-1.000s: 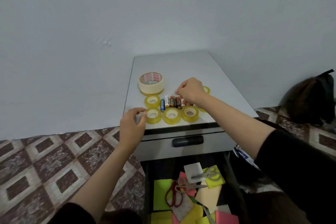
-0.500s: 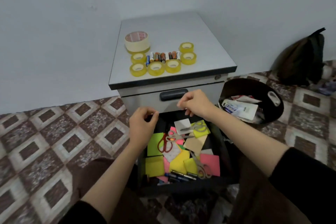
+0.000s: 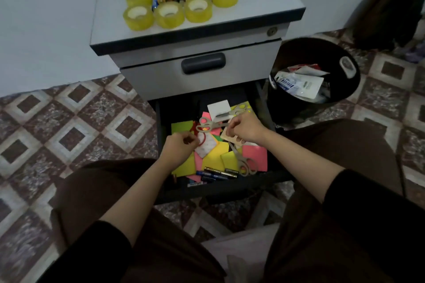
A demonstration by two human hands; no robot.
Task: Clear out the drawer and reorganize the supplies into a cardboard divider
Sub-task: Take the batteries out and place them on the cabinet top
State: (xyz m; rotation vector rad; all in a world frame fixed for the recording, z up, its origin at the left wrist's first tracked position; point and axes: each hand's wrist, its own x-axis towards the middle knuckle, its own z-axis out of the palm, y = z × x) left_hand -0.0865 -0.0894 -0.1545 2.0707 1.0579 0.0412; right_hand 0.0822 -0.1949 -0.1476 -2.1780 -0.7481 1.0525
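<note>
Both hands reach into the open bottom drawer point(image 3: 161, 128) of a grey cabinet point(image 3: 264, 7), where we find coloured sticky notes point(image 3: 255, 154) heaped together. Our right hand point(image 3: 247, 127) pinches the blade end of the grey scissors point(image 3: 204, 124) at the far side of the pile. Our left hand point(image 3: 180, 148) is curled against the loop of the red scissors point(image 3: 202, 141), though we cannot tell whether it grips them. A second grey pair point(image 3: 245, 164) and loose batteries point(image 3: 218, 173) lie at the drawer's near edge. Yellow tape rolls point(image 3: 138, 17) stand far off on the cabinet top, and a black bin point(image 3: 355, 85) sits to the right.
</note>
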